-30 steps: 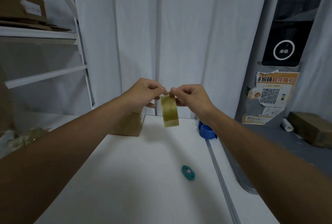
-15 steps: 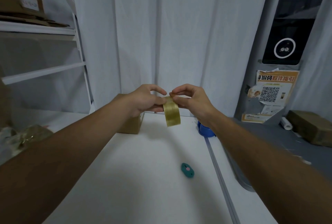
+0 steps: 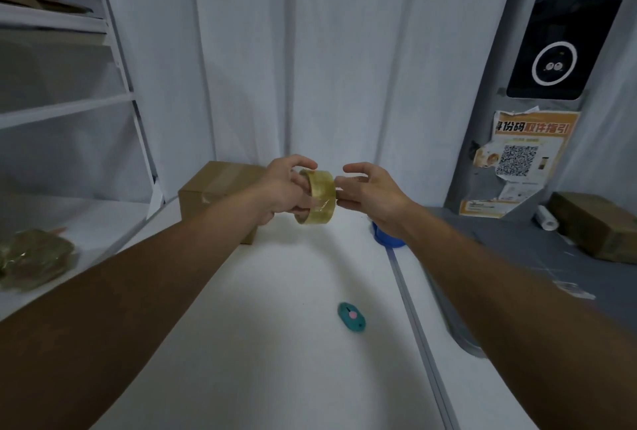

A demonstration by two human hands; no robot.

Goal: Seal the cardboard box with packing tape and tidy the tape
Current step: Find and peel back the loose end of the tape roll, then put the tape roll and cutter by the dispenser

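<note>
A yellowish roll of packing tape [image 3: 319,196] hangs in the air above the white table [image 3: 275,343]. My left hand [image 3: 284,190] grips it from the left, fingers through its core. My right hand [image 3: 370,188] touches the roll's right edge with its fingertips, fingers curled but apart. Behind my left hand a brown cardboard box [image 3: 217,193] stands at the table's far left, with a strip of tape across its top.
A small teal cutter [image 3: 351,318] lies on the table nearer to me. A blue object [image 3: 384,238] sits behind my right wrist. White shelves [image 3: 65,109] stand to the left, another cardboard box [image 3: 596,226] on the grey surface to the right.
The roll has turned from edge-on to showing its side. My left hand now has fingers through the core. My right hand has loosened from a pinch to a fingertip touch.
</note>
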